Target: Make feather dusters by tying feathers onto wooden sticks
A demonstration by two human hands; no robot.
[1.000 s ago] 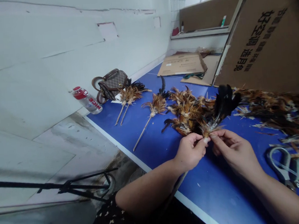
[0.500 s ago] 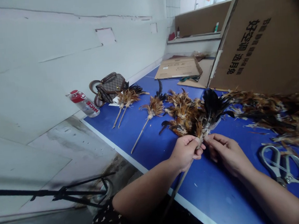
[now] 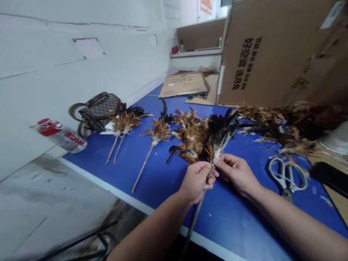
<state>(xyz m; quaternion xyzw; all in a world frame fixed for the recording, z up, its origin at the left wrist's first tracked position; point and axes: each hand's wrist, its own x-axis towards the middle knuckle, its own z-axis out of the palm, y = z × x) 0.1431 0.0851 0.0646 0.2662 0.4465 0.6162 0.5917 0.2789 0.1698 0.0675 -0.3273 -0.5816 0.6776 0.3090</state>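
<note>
My left hand (image 3: 197, 181) is closed around the thin stick of a feather duster (image 3: 218, 137), whose dark and brown feathers fan out above my fingers. My right hand (image 3: 237, 173) pinches the feather base right beside the left thumb. The stick (image 3: 194, 219) runs down past the edge of the blue table (image 3: 165, 175). Behind my hands lies a heap of brown feathers (image 3: 192, 135). Finished dusters (image 3: 153, 142) lie to the left.
Metal scissors (image 3: 286, 176) lie to the right of my hands. A large cardboard box (image 3: 278, 42) stands at the back right, with loose feathers (image 3: 285, 125) before it. A brown handbag (image 3: 98, 111) and a plastic bottle (image 3: 61, 136) sit at the table's left end by the wall.
The duster has been brought upright between my hands, its dark feathers swinging left. My left hand now grips the stick. The camera has shifted right.
</note>
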